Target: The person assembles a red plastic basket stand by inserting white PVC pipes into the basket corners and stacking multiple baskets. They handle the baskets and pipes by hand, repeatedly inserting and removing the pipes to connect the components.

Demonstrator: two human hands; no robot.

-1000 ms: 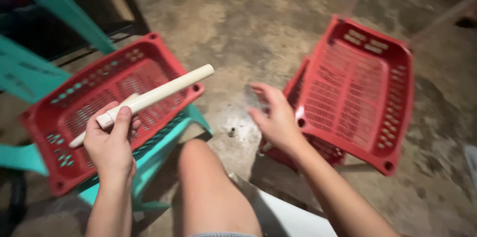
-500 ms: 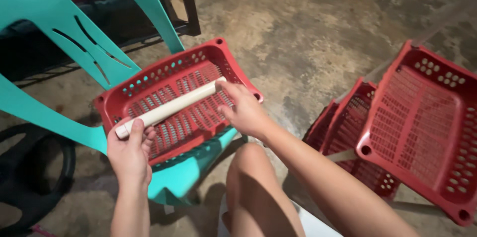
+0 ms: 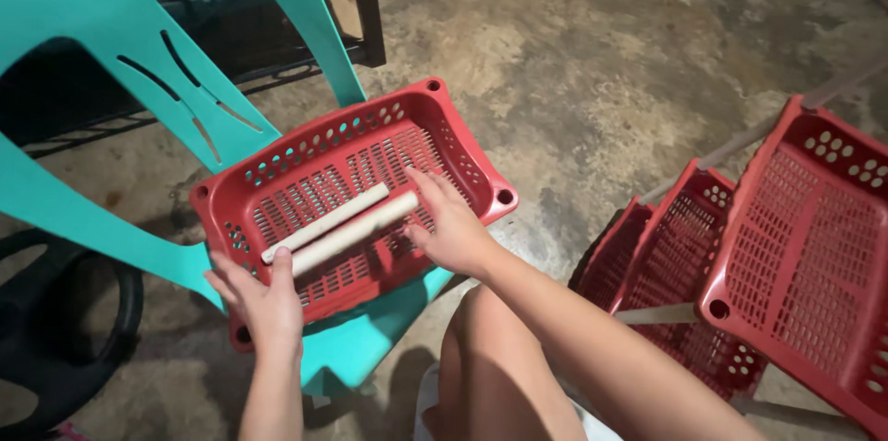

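Rough, stained concrete floor (image 3: 592,62) spreads under everything. On it stands a teal plastic chair (image 3: 111,108), and a red slotted basket (image 3: 481,164) rests on its seat. The person's left hand (image 3: 264,298) is at the basket's near edge, fingers loosely open, touching the near end of a pale wooden stick (image 3: 356,231) without clearly gripping it. The right hand (image 3: 453,228) lies open and flat at the stick's far end, inside the basket toward its right side. A second pale stick (image 3: 324,223) lies just beside the first on the basket's slotted bottom, both running slantwise from the near left toward the far right. The person's bare knee (image 3: 490,349) shows below the chair seat. To the right, well apart from the chair, more red baskets (image 3: 805,247) lean together on the floor. A dark metal rack (image 3: 365,6) stands behind the chair.
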